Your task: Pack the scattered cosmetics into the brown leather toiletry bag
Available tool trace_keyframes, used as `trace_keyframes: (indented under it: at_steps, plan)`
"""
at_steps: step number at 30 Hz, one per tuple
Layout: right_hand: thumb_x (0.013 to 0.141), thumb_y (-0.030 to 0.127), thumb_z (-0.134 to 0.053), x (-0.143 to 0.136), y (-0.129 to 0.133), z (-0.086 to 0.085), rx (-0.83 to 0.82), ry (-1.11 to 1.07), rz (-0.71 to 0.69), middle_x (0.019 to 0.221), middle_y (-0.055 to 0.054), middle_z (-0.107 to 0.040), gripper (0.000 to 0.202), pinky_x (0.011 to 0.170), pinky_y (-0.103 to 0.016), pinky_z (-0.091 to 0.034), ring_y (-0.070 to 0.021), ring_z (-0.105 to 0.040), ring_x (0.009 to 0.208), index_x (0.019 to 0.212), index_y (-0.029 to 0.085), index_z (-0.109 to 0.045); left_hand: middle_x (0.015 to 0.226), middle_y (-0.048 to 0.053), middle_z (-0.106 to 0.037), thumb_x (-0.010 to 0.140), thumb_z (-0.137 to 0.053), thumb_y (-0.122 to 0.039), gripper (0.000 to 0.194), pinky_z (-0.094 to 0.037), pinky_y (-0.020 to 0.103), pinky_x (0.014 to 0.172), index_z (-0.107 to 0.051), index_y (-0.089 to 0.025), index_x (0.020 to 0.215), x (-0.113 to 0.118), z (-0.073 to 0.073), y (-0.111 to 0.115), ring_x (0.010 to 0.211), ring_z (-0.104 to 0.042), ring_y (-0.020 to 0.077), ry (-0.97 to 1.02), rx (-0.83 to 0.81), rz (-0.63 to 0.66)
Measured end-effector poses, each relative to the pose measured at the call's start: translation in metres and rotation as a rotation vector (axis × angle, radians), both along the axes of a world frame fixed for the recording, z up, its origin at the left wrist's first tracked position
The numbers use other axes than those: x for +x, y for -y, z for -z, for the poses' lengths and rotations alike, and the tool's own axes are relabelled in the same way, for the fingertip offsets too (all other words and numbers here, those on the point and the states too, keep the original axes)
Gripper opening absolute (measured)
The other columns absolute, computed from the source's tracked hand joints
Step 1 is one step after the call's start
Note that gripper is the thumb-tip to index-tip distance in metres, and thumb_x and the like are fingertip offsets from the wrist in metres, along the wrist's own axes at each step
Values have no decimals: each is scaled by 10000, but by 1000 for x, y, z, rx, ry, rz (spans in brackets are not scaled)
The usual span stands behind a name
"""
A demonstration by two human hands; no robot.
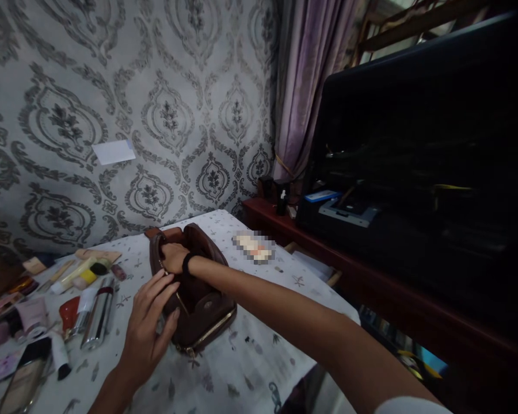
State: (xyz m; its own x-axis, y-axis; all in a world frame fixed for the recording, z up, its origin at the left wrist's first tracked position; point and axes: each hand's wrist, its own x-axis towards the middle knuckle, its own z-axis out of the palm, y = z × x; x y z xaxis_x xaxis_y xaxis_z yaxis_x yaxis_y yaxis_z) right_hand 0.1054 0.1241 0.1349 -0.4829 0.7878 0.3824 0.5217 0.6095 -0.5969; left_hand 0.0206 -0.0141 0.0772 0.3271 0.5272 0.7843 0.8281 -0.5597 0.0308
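Observation:
A brown handbag [202, 330] with gold zippers lies unzipped on the cloth-covered table. My left hand [149, 319] grips its near-left edge, with the fingers over the zippered rim and the thumb lower on the side. Deep in the bag's opening is my right hand [175, 257], a black band [187, 263] round its wrist. The bag's wall and shadow hide those fingers, so whether they hold anything does not show.
Left of the bag lie several cosmetics, among them a silver tube [98, 319], a red item [70, 312] and a makeup brush [60, 356]. A blurred-out flat object [254, 247] is beyond the bag. A large black screen [414, 144] stands on a dark red cabinet [397, 287] at right.

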Motion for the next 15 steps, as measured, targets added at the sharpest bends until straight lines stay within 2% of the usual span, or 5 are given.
trace_keyframes:
  at_steps: [2,4,7,11,15]
  plan:
    - [868,142,-636,14,12,-9,-15,57,-97,897,-70,-705,82,800,-297,-516,-195,-676,870,848,89,-695,1326,146,-544,924,-498,-126,405,-385,450,1090,-480,-174,1326,-1,-1,1,1370,-413,288,-14,16,2]
    - [898,124,-564,33,30,-13,15,33,-135,993,-87,-708,154,883,-307,-496,-190,-659,961,979,117,-695,1318,147,-549,921,-500,-121,398,-406,443,1072,-486,-172,1315,-1,-4,3,1347,-439,286,-24,24,4]
    - [907,111,-515,63,63,-10,152,-238,-153,1082,-107,-681,205,970,-335,-471,-186,-617,1064,1048,129,-664,1246,139,-579,907,-513,-102,363,-454,412,1011,-520,-169,1264,2,-14,13,1234,-526,261,-14,56,14]
    - [932,110,-433,87,99,5,311,-531,-160,1206,-127,-624,245,985,-348,-476,-179,-570,1159,1041,162,-647,1007,89,-617,853,-552,-44,340,-511,351,893,-573,-153,1174,24,-42,41,1000,-599,204,21,134,98]
    - [936,183,-495,81,117,28,419,-534,-297,1250,-74,-628,170,996,-348,-480,-174,-577,1140,1019,225,-638,937,55,-664,858,-516,-74,351,-570,337,796,-596,-218,1168,55,-72,66,955,-637,197,-15,-2,257]
